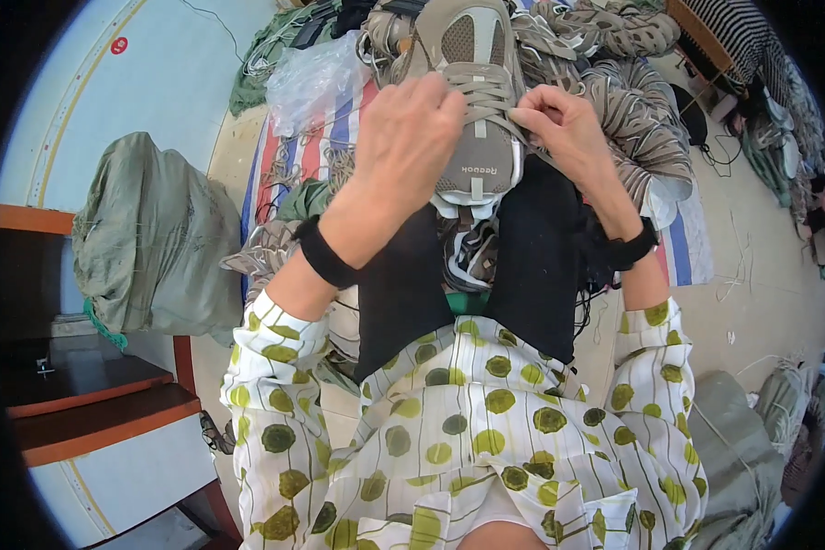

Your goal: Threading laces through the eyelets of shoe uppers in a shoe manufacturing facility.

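Small workshop, heaped shoe uppers [637, 119]

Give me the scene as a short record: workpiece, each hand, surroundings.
Workpiece: taupe sneaker upper, toe away from the person, laces crossing its front
Left hand: curled over the laces' left side; fingertips hidden
Right hand: thumb and forefinger close together at the laces' right edge; what they pinch is unclear
Left surroundings: clear plastic bag, grey-green sack
Right surroundings: stacked sneaker uppers, striped sheet
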A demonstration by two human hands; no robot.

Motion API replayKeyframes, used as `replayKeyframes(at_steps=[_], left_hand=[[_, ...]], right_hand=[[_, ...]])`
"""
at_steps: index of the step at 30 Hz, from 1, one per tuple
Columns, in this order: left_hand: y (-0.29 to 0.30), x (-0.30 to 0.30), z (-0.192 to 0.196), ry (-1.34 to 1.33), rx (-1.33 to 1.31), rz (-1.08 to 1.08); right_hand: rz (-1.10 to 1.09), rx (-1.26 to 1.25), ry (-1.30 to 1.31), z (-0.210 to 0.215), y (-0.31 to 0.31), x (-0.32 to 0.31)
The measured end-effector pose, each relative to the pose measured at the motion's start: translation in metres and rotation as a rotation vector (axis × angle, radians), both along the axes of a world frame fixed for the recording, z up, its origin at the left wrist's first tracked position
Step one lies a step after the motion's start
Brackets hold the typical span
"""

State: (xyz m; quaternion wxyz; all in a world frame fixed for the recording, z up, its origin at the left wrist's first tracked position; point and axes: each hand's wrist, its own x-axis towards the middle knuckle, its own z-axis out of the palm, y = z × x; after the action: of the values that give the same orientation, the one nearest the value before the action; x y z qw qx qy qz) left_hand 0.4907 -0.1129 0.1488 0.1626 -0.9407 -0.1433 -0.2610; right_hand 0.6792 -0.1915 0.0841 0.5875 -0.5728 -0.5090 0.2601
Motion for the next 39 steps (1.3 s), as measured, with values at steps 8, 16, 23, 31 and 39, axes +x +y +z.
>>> replayKeyframes(at_steps=[8, 16, 23, 31, 39], left_hand=[[-0.027, -0.015, -0.02, -0.316, -0.315, 0.194], [-0.01, -0.004, -0.029, -0.375, -0.16, 0.245], [-0.005, -0.007, -0.034, -0.329, -0.101, 0.239], [0.0, -0.021, -0.036, -0.264, -0.054, 0.162], [0.001, -0.009, -0.032, -0.25, -0.101, 0.119]], right_hand=[[-0.401, 0.084, -0.417, -0.003, -0.037, -0.048], [-0.514, 0.151, -0.637, -0.014, -0.02, -0.041], [-0.424, 0.075, -0.406, -0.008, -0.02, -0.052], [-0.386, 0.28, -1.118, 0.005, -0.016, -0.047], [-0.278, 0.005, -1.55, 0.036, -0.013, -0.045]])
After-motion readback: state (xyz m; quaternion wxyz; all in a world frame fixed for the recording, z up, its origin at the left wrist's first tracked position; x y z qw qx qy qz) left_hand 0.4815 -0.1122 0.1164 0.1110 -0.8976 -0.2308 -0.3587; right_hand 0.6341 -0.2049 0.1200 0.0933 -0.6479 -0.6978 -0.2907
